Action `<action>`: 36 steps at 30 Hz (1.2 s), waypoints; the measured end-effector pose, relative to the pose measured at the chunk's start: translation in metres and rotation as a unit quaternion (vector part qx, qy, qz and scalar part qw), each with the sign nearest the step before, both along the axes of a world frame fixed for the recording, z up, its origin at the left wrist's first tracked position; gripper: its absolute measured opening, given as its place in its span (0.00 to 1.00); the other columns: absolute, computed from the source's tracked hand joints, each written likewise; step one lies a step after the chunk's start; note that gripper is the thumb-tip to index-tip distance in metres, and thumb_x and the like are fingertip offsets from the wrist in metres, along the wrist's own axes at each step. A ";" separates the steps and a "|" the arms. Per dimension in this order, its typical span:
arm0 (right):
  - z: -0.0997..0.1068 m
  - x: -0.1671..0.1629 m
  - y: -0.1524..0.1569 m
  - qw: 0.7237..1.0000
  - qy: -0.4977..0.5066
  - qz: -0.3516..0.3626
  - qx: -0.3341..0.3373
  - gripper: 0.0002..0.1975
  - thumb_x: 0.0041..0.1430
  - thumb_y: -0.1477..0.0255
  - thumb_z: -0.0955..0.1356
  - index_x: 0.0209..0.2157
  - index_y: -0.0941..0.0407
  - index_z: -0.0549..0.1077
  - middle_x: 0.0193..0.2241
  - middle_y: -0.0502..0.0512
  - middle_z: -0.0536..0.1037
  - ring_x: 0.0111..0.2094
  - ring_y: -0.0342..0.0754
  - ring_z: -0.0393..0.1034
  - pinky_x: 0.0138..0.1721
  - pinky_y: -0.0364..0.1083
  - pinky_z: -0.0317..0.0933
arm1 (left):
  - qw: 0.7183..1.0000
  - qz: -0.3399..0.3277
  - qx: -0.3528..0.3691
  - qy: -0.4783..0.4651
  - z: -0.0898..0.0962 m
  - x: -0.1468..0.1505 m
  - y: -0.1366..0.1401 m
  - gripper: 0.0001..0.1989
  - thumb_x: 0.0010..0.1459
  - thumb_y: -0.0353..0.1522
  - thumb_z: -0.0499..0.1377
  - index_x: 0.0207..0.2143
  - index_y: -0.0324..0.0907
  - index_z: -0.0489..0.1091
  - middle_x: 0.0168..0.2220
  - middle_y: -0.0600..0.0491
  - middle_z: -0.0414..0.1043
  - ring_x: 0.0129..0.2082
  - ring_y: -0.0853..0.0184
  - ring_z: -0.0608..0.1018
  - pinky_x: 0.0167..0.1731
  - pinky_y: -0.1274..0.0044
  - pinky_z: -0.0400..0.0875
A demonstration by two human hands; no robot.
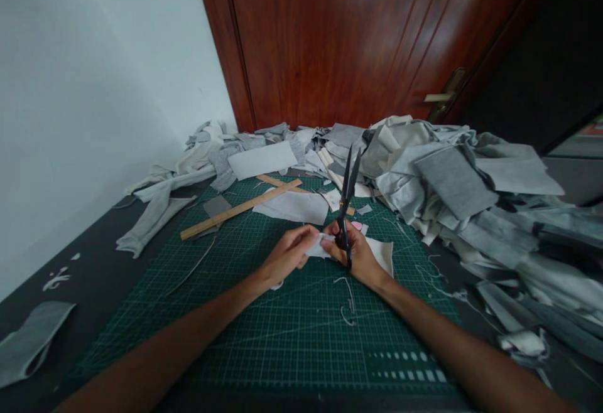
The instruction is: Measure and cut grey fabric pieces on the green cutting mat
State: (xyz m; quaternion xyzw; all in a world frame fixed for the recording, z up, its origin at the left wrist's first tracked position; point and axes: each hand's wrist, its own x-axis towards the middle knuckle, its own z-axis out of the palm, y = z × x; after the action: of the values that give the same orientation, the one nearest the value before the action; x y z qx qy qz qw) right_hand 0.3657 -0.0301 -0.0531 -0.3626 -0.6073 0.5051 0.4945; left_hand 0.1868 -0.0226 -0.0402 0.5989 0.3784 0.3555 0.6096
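My left hand pinches the left end of a small white fabric piece above the green cutting mat. The thumb of my right hand presses on the other end of that piece. Black scissors are also in my right hand, handles in the palm and blades pointing up and away, slightly parted. A cream fabric piece lies on the mat beneath my right hand. Just beyond both hands is a larger pale grey fabric piece.
Two wooden rulers cross at the mat's back left, the longer ruler on top. A heap of grey and cream fabric rises at the right and runs along the back. Loose threads lie on the mat. A folded grey cloth sits far left.
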 end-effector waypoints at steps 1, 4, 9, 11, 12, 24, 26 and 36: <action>-0.001 0.000 0.000 1.000 0.000 -0.006 0.004 0.23 0.51 0.57 0.76 0.34 0.51 0.61 0.31 0.46 0.68 0.23 0.40 0.54 0.23 0.41 0.52 | 1.000 0.006 0.014 0.016 0.001 0.000 -0.001 0.19 0.61 0.49 0.59 0.35 0.41 0.69 0.20 0.61 0.55 0.16 0.76 0.56 0.16 0.81 0.49; -0.003 0.001 0.001 0.999 0.005 -0.031 0.017 0.23 0.50 0.56 0.76 0.35 0.51 0.61 0.29 0.45 0.66 0.24 0.40 0.54 0.24 0.41 0.54 | 0.996 0.035 0.070 0.053 0.006 0.000 -0.003 0.17 0.59 0.46 0.62 0.39 0.40 0.74 0.19 0.60 0.60 0.17 0.75 0.59 0.15 0.81 0.50; -0.002 0.005 0.004 0.998 -0.013 -0.050 0.027 0.24 0.50 0.54 0.76 0.34 0.51 0.62 0.26 0.44 0.64 0.25 0.41 0.56 0.25 0.41 0.57 | 0.992 0.060 0.099 0.048 0.005 0.001 -0.001 0.19 0.56 0.45 0.65 0.41 0.38 0.79 0.23 0.55 0.69 0.20 0.74 0.65 0.17 0.82 0.54; -0.001 0.007 0.006 0.998 -0.018 -0.052 0.031 0.23 0.50 0.54 0.76 0.33 0.51 0.63 0.26 0.44 0.64 0.25 0.41 0.57 0.26 0.41 0.58 | 0.994 0.078 0.071 0.032 0.003 0.002 0.000 0.23 0.55 0.46 0.65 0.42 0.36 0.79 0.20 0.57 0.66 0.18 0.75 0.62 0.16 0.82 0.51; 0.000 0.009 0.007 0.998 -0.022 -0.054 0.031 0.23 0.50 0.54 0.76 0.34 0.52 0.64 0.26 0.44 0.64 0.25 0.41 0.58 0.27 0.42 0.58 | 0.995 0.088 0.050 0.023 0.002 0.001 0.001 0.24 0.54 0.48 0.65 0.43 0.36 0.79 0.18 0.59 0.63 0.16 0.76 0.59 0.15 0.81 0.49; -0.004 0.066 0.019 0.935 -0.318 -0.049 0.145 0.21 0.55 0.53 0.72 0.38 0.55 0.69 0.24 0.46 0.66 0.23 0.43 0.60 0.25 0.43 0.53 | 0.973 0.210 0.069 -0.062 -0.006 -0.013 0.019 0.17 0.54 0.43 0.66 0.27 0.39 0.69 0.16 0.64 0.54 0.14 0.79 0.55 0.13 0.83 0.48; -0.003 0.077 0.021 0.897 -0.406 -0.039 0.172 0.21 0.56 0.54 0.72 0.39 0.55 0.67 0.25 0.47 0.69 0.23 0.44 0.63 0.25 0.44 0.53 | 0.967 0.229 0.093 -0.057 -0.007 -0.014 0.023 0.14 0.55 0.40 0.64 0.27 0.39 0.69 0.16 0.64 0.55 0.14 0.79 0.55 0.14 0.83 0.50; 0.006 0.075 0.020 0.844 -0.498 -0.020 0.200 0.18 0.57 0.56 0.70 0.39 0.53 0.65 0.30 0.51 0.78 0.28 0.51 0.74 0.29 0.46 0.59 | 0.972 0.214 0.071 -0.065 -0.006 -0.011 0.023 0.12 0.51 0.36 0.65 0.36 0.37 0.76 0.15 0.63 0.60 0.12 0.80 0.55 0.11 0.83 0.48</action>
State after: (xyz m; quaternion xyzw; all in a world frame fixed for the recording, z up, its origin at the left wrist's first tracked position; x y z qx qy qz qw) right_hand 0.4408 -0.0106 -0.0470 -0.4704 -0.8525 0.1142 0.1973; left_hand 0.1755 0.0002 -0.0465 0.5214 0.4313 0.5421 0.4983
